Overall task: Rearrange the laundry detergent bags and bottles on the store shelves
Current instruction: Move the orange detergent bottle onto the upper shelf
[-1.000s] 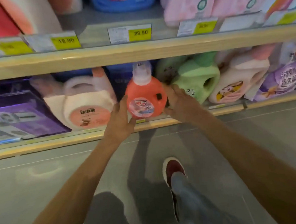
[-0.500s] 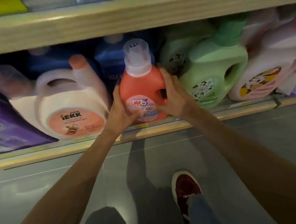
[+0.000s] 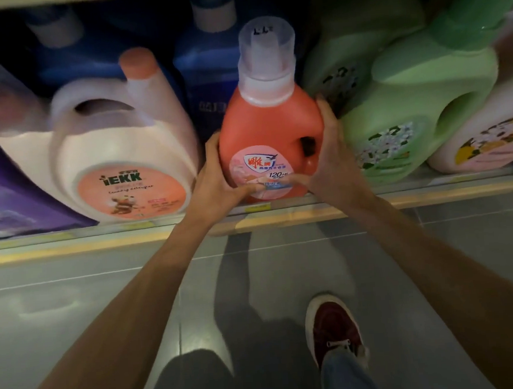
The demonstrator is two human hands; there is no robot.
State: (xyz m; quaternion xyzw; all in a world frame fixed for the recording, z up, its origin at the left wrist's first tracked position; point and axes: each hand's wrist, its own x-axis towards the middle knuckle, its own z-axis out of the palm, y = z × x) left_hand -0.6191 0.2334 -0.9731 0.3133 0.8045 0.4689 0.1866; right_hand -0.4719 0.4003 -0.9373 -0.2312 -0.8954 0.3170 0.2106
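Observation:
An orange detergent bottle with a clear cap stands upright on the bottom shelf, between a white IEKK jug and a green jug. My left hand grips its left side, thumb across the label. My right hand grips its right side by the handle, thumb on the label too. Blue bottles stand behind it in the dark.
A purple box lies at the far left of the shelf, and a white jug with a yellow flower label at the far right. Below the shelf edge is grey tiled floor with my red shoe.
The view has come lower and closer to the bottom shelf. Both hands have closed further round the orange bottle, thumbs now meeting on its label; the bottle stands more upright.

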